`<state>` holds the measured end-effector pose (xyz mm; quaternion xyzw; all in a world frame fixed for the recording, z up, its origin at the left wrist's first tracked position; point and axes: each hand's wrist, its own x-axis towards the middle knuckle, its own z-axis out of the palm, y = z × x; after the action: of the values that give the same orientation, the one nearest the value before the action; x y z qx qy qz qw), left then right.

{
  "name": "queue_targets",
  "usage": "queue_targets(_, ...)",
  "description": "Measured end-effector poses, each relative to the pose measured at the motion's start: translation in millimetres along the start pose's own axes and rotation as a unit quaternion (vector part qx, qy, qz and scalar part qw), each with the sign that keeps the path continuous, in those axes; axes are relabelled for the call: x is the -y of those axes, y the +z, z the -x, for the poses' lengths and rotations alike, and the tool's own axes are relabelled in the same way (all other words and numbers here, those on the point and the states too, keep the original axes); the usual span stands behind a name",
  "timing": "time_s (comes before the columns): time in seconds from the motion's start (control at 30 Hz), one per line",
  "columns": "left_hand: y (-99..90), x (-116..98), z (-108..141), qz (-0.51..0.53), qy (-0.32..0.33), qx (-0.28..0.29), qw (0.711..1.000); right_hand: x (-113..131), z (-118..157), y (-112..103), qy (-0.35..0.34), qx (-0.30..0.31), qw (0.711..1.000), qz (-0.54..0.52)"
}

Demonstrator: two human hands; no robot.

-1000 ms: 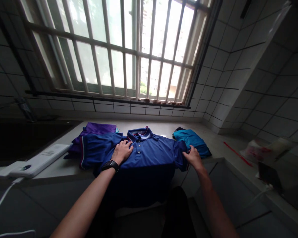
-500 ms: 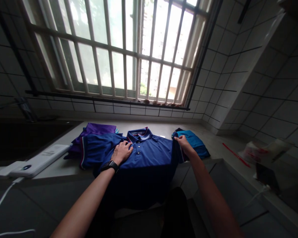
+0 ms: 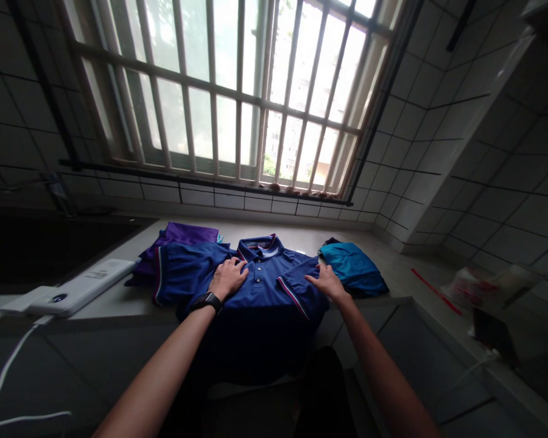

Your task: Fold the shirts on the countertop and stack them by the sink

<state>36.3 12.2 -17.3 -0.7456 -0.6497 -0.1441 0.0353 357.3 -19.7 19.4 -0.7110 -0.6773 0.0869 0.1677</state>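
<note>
Barred window (image 3: 228, 93) above a pale countertop (image 3: 296, 236); the shirt probably lies beneath it for the light in an otherwise dim corner. The blue polo shirt (image 3: 265, 292) rests buttons up, collar toward the wall, its lower body hanging over the front edge, presumably because the counter is too shallow. Its left-hand sleeve (image 3: 182, 271) extends outward, overlapping a purple garment (image 3: 192, 233); its right-hand sleeve (image 3: 299, 283) lies turned inward across the body. A teal garment (image 3: 354, 264) sits just beyond, seemingly set aside to leave working room. At far left, a white oblong device (image 3: 89, 286) trails a cable.

The left hand (image 3: 228, 277) lies palm down on the chest, fingers slightly spread — likely steadying the cloth. The right hand (image 3: 327, 281) is at the turned sleeve, thumb and fingers parted, pinching nothing visible; whether it presses the fabric cannot be told. Smallest: a black watch (image 3: 206, 302) and the placket buttons (image 3: 259, 272).
</note>
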Motion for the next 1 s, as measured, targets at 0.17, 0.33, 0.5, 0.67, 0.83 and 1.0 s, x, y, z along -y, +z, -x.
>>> queue_targets(0.17,0.1,0,1,0.007,-0.002,-0.010,1.000,9,-10,18,-0.051,0.031,0.995,0.077)
queue_targets(0.33,-1.8,0,1,-0.003,-0.002,-0.002,1.000,6,-24,6,0.031,-0.048,0.994,0.091)
queue_targets(0.5,-0.6,0,0,0.015,-0.004,-0.011,1.000,22,-24,3,-0.037,-0.023,0.992,0.116)
queue_targets(0.67,0.6,1,0,0.014,-0.006,-0.012,1.000,43,-20,20,-0.126,0.045,0.985,0.106)
queue_targets(0.83,-0.5,1,1,0.000,0.000,-0.009,1.000,42,-28,29,-0.172,0.042,0.983,-0.041)
queue_targets(1.0,-0.7,1,1,0.004,-0.001,-0.009,1.000,28,-34,36,-0.113,-0.009,0.994,-0.004)
